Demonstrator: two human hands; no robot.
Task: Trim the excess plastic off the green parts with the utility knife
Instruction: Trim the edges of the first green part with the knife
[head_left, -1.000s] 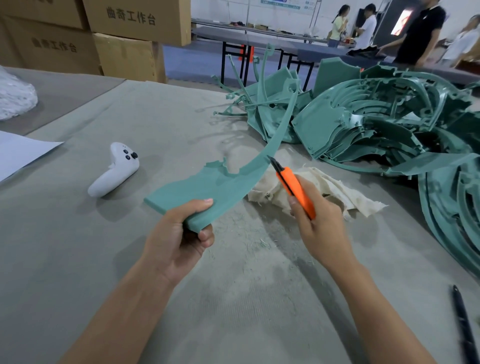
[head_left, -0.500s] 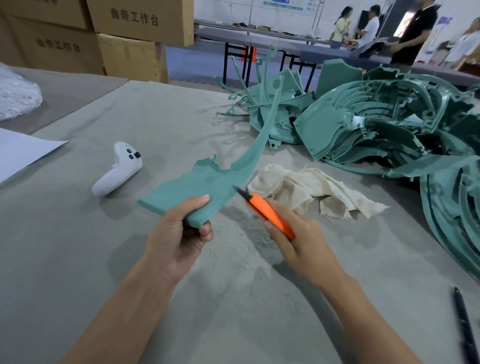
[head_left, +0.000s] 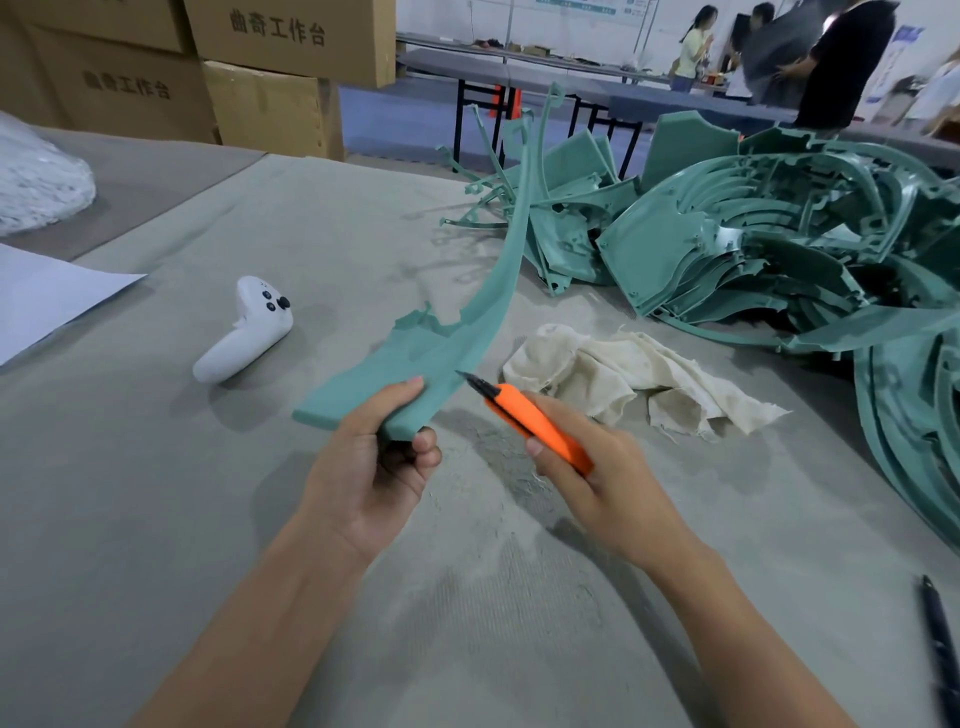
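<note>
My left hand (head_left: 371, 462) grips the wide near end of a long curved green part (head_left: 457, 332), which arcs up and away over the table. My right hand (head_left: 597, 478) holds an orange utility knife (head_left: 535, 423). Its dark tip points left and sits just at the part's right edge, close to my left fingers. A big pile of green parts (head_left: 753, 244) lies at the back right.
A white controller (head_left: 244, 332) lies on the grey table cloth (head_left: 156, 493) to the left, a crumpled beige rag (head_left: 634, 379) right of the knife. White paper (head_left: 47, 301) at far left, a black pen (head_left: 940, 639) at lower right. Cardboard boxes (head_left: 270, 67) and people behind.
The knife has slid down the part's right edge toward me, from mid-length to near my left hand. The part's far end has swung more upright.
</note>
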